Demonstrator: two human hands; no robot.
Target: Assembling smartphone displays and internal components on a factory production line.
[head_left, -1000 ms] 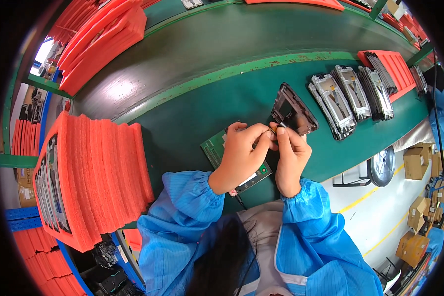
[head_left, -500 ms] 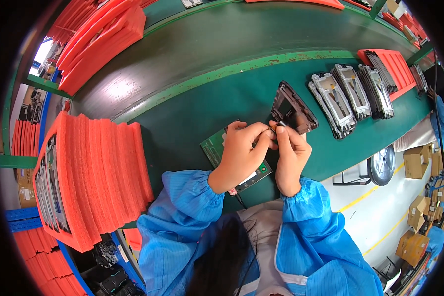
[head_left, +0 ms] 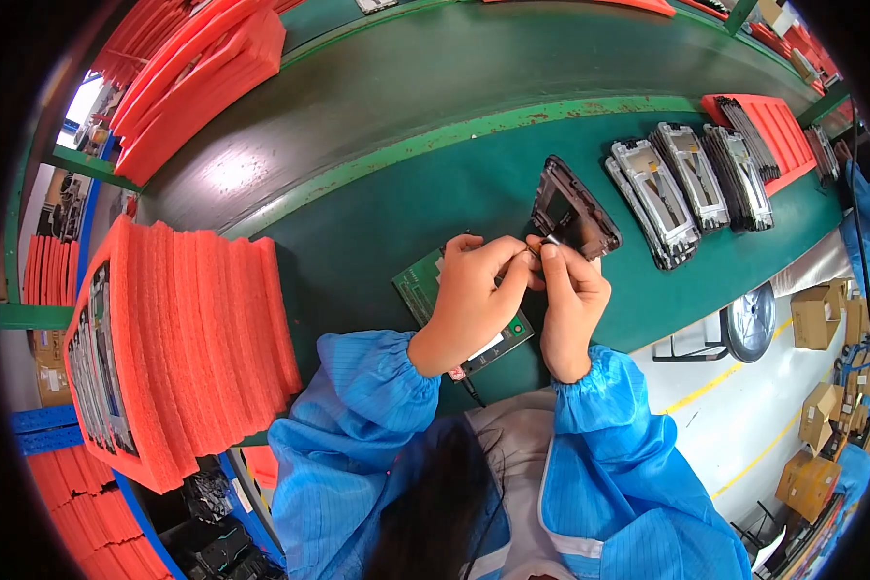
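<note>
My left hand (head_left: 478,295) and my right hand (head_left: 572,304) meet over the green table, fingertips almost touching. A dark phone frame (head_left: 590,217) with a screen opening stands tilted behind my right fingers, which grip its near end. Between the fingertips shows a small flex cable (head_left: 533,249), dark with a yellowish part, pinched by my left thumb and index finger. My right thumb presses close to it; its far end is hidden. Beneath my left hand, partly covered, lies a green circuit board (head_left: 417,287) with a cable at its near edge.
Several stacks of phone frames (head_left: 652,203) stand to the right beside a red foam tray (head_left: 778,135). A tall pile of red foam trays (head_left: 203,338) is on the left. A green rail (head_left: 474,135) borders the table's back. Another person's blue sleeve (head_left: 868,227) shows far right.
Both hands stay in nearly the same place. The phone frame has tipped very slightly, and the fingertips have shifted a little around the flex cable.
</note>
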